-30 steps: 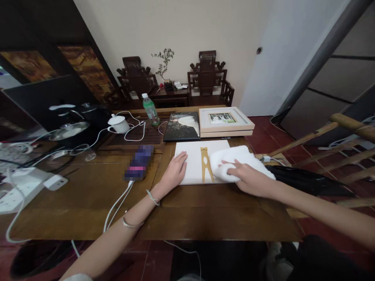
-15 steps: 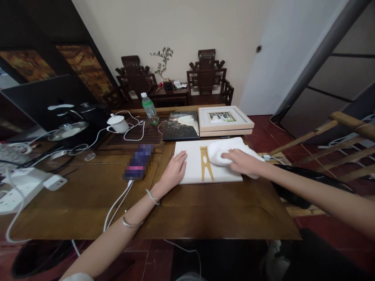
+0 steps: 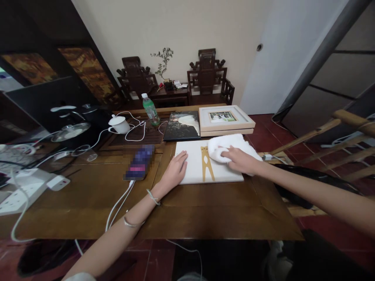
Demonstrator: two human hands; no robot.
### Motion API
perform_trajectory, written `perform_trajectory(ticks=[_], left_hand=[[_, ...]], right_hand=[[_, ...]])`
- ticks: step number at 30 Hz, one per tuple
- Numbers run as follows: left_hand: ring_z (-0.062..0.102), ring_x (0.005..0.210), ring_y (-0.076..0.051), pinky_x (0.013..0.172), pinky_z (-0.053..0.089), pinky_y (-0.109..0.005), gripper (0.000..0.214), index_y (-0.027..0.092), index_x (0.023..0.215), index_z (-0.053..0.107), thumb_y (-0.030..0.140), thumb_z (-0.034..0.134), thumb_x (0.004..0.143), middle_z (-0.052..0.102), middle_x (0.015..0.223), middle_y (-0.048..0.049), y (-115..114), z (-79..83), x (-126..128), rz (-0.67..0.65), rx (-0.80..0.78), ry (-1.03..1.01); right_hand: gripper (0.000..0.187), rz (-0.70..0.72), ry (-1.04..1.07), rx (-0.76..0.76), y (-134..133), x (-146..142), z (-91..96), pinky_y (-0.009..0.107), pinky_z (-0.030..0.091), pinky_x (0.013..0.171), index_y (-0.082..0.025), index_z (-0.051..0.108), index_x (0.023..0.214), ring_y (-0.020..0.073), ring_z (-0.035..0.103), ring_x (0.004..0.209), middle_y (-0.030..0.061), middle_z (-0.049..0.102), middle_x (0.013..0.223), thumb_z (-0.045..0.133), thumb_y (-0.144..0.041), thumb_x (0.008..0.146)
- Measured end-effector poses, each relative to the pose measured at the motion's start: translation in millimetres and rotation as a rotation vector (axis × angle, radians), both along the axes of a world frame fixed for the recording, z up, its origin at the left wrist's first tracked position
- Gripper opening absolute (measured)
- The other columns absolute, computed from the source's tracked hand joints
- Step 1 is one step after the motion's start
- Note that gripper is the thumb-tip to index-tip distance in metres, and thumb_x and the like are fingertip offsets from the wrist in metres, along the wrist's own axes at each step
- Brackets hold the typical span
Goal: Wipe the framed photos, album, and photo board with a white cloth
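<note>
My left hand (image 3: 175, 168) lies flat on the left part of a white board (image 3: 191, 171), fingers stretched out. A gold, fork-shaped figure (image 3: 208, 168) with two long legs lies on the middle of the board. To its right, my right hand (image 3: 238, 159) is closed on a bunched white towel (image 3: 231, 142), pressed down over the board's right side. The towel's far end spreads past the board's back right corner. The fingertips of my right hand are partly sunk in the cloth.
Behind the board are a dark picture panel (image 3: 182, 125) and stacked white frames (image 3: 224, 121). Leftward lie a phone (image 3: 139, 162) with white cables, a green-labelled bottle (image 3: 150, 110), a lidded white cup (image 3: 119, 124), a glass-lidded pot (image 3: 72, 132) and a power strip (image 3: 22, 187).
The towel has shifted and been bunched slightly differently under my right hand, its edge lifted more near the fingers. My left hand stays in place on the board.
</note>
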State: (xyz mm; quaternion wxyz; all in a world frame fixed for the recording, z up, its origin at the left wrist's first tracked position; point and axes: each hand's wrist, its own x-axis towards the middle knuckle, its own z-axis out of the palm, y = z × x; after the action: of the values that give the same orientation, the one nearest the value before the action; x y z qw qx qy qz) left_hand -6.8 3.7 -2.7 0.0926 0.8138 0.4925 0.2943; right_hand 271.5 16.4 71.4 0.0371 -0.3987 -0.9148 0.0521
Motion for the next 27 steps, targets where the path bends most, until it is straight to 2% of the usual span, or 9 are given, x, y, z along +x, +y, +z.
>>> perform_trajectory(ticks=[2, 4, 7, 10, 14, 16, 19, 23, 27], left_hand=[[0.043, 0.128, -0.026, 0.107, 0.033, -0.05, 0.036, 0.012, 0.122, 0.054, 0.019, 0.04, 0.089, 0.051, 0.133, -0.0157, 0, -0.7, 0, -0.001, 0.002, -0.001], [0.043, 0.128, -0.026, 0.107, 0.033, -0.05, 0.036, 0.011, 0.122, 0.054, 0.019, 0.04, 0.089, 0.05, 0.133, -0.0161, 0, -0.9, 0, 0.003, 0.001, 0.0], [0.042, 0.128, -0.027, 0.107, 0.033, -0.051, 0.036, 0.011, 0.122, 0.054, 0.019, 0.04, 0.089, 0.051, 0.133, -0.0164, 0, -0.2, 0, 0.002, 0.001, 0.002], [0.042, 0.128, -0.027, 0.107, 0.033, -0.052, 0.036, 0.011, 0.122, 0.054, 0.019, 0.039, 0.089, 0.051, 0.133, -0.0166, -1, 1.1, 1, 0.0, 0.001, 0.0], [0.043, 0.128, -0.026, 0.107, 0.033, -0.051, 0.036, 0.011, 0.122, 0.053, 0.019, 0.038, 0.09, 0.051, 0.133, -0.0164, -1, 1.7, 2, 0.009, 0.003, 0.006], [0.042, 0.128, -0.026, 0.107, 0.033, -0.05, 0.037, 0.011, 0.122, 0.053, 0.019, 0.038, 0.09, 0.051, 0.133, -0.0161, -1, 1.5, 2, 0.013, 0.004, 0.011], [0.042, 0.128, -0.026, 0.107, 0.033, -0.05, 0.037, 0.01, 0.122, 0.053, 0.02, 0.038, 0.09, 0.05, 0.133, -0.0165, -1, 1.2, 1, 0.014, 0.001, 0.013], [0.044, 0.127, -0.026, 0.107, 0.034, -0.05, 0.036, 0.013, 0.122, 0.054, 0.02, 0.039, 0.09, 0.051, 0.133, -0.0153, -1, 0.8, 1, 0.009, 0.006, -0.002], [0.043, 0.128, -0.026, 0.107, 0.033, -0.051, 0.037, 0.011, 0.123, 0.053, 0.02, 0.038, 0.09, 0.05, 0.134, -0.0163, 0, 0.5, 0, 0.005, -0.005, 0.006]], right_hand=[[0.041, 0.032, 0.048, -0.034, -28, 5, -1.6, 0.05, 0.031, 0.1, -0.013, 0.059, 0.091, 0.0301, 0.04, 0.126, 0.0178, 0.053, 0.128, 0.04, 0.001, 0.058], [0.042, 0.059, 0.082, -0.077, -56, 10, -2.7, 0.052, 0.022, 0.107, -0.014, 0.058, 0.09, 0.0267, 0.027, 0.134, 0.0172, 0.046, 0.136, 0.039, 0.002, 0.057], [0.042, 0.076, 0.086, -0.138, -89, 15, -0.5, 0.051, 0.018, 0.11, -0.016, 0.058, 0.088, 0.0239, 0.024, 0.136, 0.0152, 0.042, 0.14, 0.039, 0.002, 0.056], [0.043, 0.082, 0.069, -0.181, -101, 17, 6.7, 0.049, 0.019, 0.11, -0.018, 0.058, 0.087, 0.0234, 0.029, 0.134, 0.0123, 0.046, 0.137, 0.039, 0.003, 0.055], [0.042, 0.075, 0.044, -0.17, -83, 13, 13.2, 0.044, 0.028, 0.105, -0.019, 0.058, 0.086, 0.0238, 0.041, 0.127, 0.0098, 0.058, 0.123, 0.039, 0.003, 0.056], [0.038, 0.052, 0.022, -0.123, -63, 9, 12.3, 0.042, 0.035, 0.099, -0.019, 0.058, 0.085, 0.0261, 0.047, 0.12, 0.0107, 0.06, 0.118, 0.04, 0.002, 0.058], [0.036, -0.003, -0.038, -0.064, -27, -1, 9.1, 0.038, 0.043, 0.083, -0.016, 0.059, 0.088, 0.0274, 0.058, 0.098, 0.0128, 0.065, 0.101, 0.041, -0.001, 0.061], [0.036, -0.08, -0.028, -0.011, 14, -20, 7.8, 0.032, 0.041, 0.072, -0.013, 0.059, 0.095, 0.0253, 0.059, 0.083, 0.0132, 0.066, 0.09, 0.04, -0.004, 0.067], [0.035, -0.208, 0.126, 0.003, 26, -46, 3.4, 0.032, 0.04, 0.076, -0.013, 0.058, 0.098, 0.0249, 0.059, 0.088, 0.0138, 0.066, 0.097, 0.038, -0.005, 0.071]])
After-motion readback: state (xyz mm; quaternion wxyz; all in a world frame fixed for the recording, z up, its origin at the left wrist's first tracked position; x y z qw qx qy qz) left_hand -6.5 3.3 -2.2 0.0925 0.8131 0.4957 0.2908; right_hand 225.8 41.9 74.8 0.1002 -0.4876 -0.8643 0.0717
